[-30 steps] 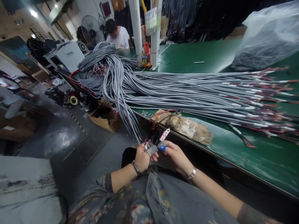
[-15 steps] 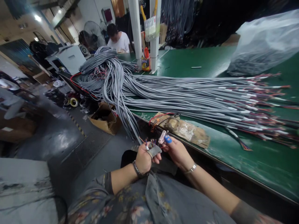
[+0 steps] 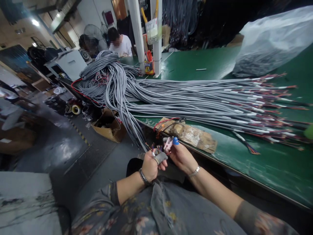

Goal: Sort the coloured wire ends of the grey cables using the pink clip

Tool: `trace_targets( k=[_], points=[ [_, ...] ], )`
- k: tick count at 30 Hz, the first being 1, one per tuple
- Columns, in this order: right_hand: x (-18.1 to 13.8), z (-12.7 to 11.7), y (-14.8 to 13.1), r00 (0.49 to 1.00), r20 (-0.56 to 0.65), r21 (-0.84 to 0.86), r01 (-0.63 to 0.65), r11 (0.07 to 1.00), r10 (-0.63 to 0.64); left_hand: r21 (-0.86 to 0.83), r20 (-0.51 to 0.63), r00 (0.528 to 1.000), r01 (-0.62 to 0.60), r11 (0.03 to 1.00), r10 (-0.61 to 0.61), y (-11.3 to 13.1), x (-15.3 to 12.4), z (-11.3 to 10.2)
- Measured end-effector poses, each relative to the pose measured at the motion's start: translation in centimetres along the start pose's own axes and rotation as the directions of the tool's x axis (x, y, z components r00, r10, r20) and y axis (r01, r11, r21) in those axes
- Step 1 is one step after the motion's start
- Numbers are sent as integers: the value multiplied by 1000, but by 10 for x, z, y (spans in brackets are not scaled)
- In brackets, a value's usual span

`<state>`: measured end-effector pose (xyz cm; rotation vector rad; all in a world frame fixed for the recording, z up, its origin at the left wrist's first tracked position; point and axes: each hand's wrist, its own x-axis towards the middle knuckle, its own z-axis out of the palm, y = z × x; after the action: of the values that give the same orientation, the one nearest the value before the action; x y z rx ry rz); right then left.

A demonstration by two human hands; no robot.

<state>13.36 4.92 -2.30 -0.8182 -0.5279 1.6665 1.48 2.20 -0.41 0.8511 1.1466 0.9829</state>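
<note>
Low in front of my body, my left hand (image 3: 150, 167) is closed round the end of a grey cable, whose thin coloured wires (image 3: 159, 149) fan out above the fingers. A grey wrap (image 3: 160, 157) covers its thumb. My right hand (image 3: 184, 158) pinches a small pale pink tool (image 3: 168, 144) close beside those wires; its exact kind is too small to make out. A blue cover (image 3: 175, 140) sits on the right thumb. Behind the left hand, a bunch of grey cables (image 3: 133, 127) hangs over the table edge.
Many grey cables (image 3: 171, 94) with stripped ends lie along the green table (image 3: 264, 173). A worn wooden block (image 3: 193, 137) rests at its edge. At the back stand a white post (image 3: 138, 32) and a plastic bag (image 3: 269, 45). A cardboard box (image 3: 110, 125) sits below; a person (image 3: 123, 44) sits beyond.
The pink tool and my right hand have shifted slightly left, nearer the wires, and the tool has tilted. My left hand keeps its grip. The whole view has moved a little.
</note>
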Motion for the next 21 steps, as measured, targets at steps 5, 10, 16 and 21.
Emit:
trace_targets(
  k=[5, 10, 16, 21],
  points=[
    [-4, -4, -1, 994, 64, 26, -89, 996, 87, 4, 4, 1000, -13, 1000, 13, -2, -3, -3],
    [-7, -7, -7, 977, 132, 50, -173, 984, 166, 21, -8, 991, -133, 991, 133, -5, -7, -12],
    [-10, -4, -9, 997, 42, 44, -63, 997, 61, 104, -45, 958, -279, 955, 284, 4, -5, -13],
    [-11, 0, -8, 995, 4, 42, -99, 994, 99, 145, -54, 949, -301, 942, 311, 10, -3, -5]
  ],
)
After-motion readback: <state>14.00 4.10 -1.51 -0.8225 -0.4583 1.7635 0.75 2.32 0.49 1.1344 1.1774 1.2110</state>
